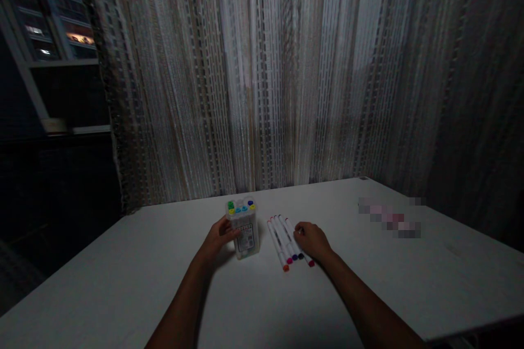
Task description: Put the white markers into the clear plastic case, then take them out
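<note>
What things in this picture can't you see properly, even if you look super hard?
All in the head view:
Writing on the label of the box: too small and dim.
Some fingers of the left hand: behind the box.
Whether the right hand grips the nearest pen: its curled fingers hide that.
The pinkish thing: blurred into squares.
Left arm, right arm: cut off by the bottom edge.

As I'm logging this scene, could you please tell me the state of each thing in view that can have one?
Marker case: upright, markers inside, lid unclear.
Loose markers: five, lying side by side.
Left hand: holding the case.
Right hand: curled beside the rightmost marker, contact unclear.
Curtain: hanging behind the table.
Window: open or shut, unclear.
Pixelated item: unreadable.
</note>
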Available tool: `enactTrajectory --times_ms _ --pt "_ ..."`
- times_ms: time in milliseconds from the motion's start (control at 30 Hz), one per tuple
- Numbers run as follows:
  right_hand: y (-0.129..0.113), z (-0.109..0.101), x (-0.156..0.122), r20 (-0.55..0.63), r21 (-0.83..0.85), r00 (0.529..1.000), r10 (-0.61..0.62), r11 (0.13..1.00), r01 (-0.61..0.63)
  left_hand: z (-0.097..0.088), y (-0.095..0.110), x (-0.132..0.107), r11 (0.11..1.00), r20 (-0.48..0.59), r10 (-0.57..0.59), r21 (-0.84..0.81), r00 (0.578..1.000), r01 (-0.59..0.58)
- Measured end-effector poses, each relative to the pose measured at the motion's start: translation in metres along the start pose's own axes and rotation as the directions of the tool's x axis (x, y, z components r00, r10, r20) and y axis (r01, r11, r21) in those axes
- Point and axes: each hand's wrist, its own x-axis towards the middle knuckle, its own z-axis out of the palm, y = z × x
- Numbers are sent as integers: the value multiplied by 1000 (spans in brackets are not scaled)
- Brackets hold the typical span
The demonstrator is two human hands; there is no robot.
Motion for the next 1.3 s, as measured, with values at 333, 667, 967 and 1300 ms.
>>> enactTrajectory --times_ms 333,667,967,1300 --pt "2 2 1 -7 8 1000 -17 1000 17 0 0 3 1000 -25 4 19 1000 -4" --pt "0 0 0 -17 11 1000 -3 1000 4 3 -4 0 998 37 -33 -55 999 35" --pt "-20 -4 -10 68 -65 963 -260 962 264 2 -5 1 998 130 -29 -53 991 36" --pt "-42 -8 -19 127 -380 980 -154 905 192 2 -4 2 994 141 -45 -90 989 58"
